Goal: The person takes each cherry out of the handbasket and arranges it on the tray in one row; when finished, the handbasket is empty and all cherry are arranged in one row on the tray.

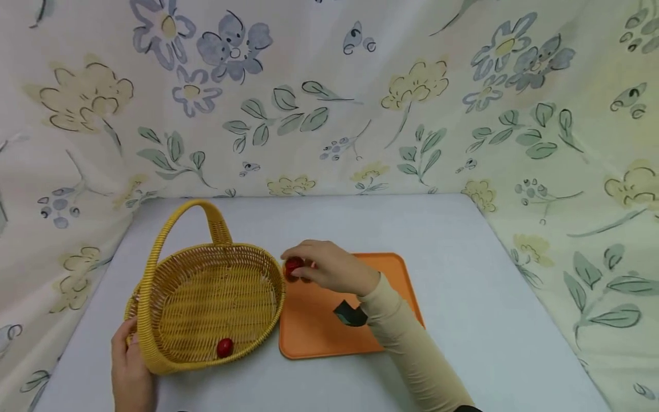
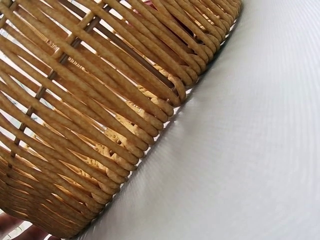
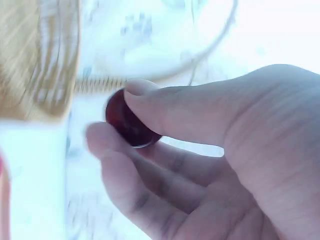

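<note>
My right hand (image 1: 329,266) is above the far left part of an orange tray (image 1: 319,326), close to the basket's right rim. Between thumb and fingers it pinches a small, glossy, dark red fruit (image 3: 131,120), round to oval; its exact kind cannot be told. More red shows just under those fingers in the head view. A yellow woven basket (image 1: 216,297) with a tall arched handle stands to the left. Inside it, near the front rim, lies another red fruit (image 1: 225,347). My left hand (image 1: 133,372) grips the basket's left side, its fingertips partly hidden by the weave.
A dark green patch (image 1: 351,314) shows on the tray beside the right sleeve. Basket and tray stand side by side on a white table (image 1: 463,274). Flower-printed cloth (image 1: 329,143) hangs behind the table and along both sides.
</note>
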Motion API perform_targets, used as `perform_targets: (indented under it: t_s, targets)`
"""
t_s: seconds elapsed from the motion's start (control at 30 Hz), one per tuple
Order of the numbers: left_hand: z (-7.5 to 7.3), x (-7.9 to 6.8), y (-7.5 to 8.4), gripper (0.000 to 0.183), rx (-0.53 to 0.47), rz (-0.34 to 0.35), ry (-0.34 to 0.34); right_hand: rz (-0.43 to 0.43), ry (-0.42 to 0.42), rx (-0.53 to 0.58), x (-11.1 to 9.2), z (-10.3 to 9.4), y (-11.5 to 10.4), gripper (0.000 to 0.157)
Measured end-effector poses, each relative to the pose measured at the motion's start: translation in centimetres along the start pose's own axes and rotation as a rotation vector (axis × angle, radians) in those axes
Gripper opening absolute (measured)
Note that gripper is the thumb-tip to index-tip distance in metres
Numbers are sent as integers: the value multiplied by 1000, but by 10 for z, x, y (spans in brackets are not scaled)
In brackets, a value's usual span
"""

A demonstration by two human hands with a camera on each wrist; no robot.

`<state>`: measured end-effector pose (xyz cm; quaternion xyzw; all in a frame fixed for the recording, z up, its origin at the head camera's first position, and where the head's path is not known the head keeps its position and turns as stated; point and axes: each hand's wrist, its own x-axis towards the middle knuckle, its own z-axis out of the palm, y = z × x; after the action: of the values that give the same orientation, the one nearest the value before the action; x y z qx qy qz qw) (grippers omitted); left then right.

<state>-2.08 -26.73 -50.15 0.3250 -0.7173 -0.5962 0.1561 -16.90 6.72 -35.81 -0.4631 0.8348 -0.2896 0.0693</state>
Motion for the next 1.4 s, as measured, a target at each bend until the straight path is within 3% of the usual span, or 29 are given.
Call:
perform_targets:
  t_s: [0.17,0.4,0.53,0.87,1.4]
  targets:
    - [-1,1,-1,37,-61,-8,-9,110,129,8,-44,-4,39,31]
    - [-1,-1,3,36,-84,-52,-2,508,167,117,-74,11,75,31]
    - [0,-2,6,35,-121,-59,-9,647,181,150,-80,23,91,22]
    - [-2,0,0,36,-96,-36,-10,734,172,130,-84,43,119,18]
    - [0,-1,-1,37,-89,-9,-12,687,164,111,-85,45,123,23]
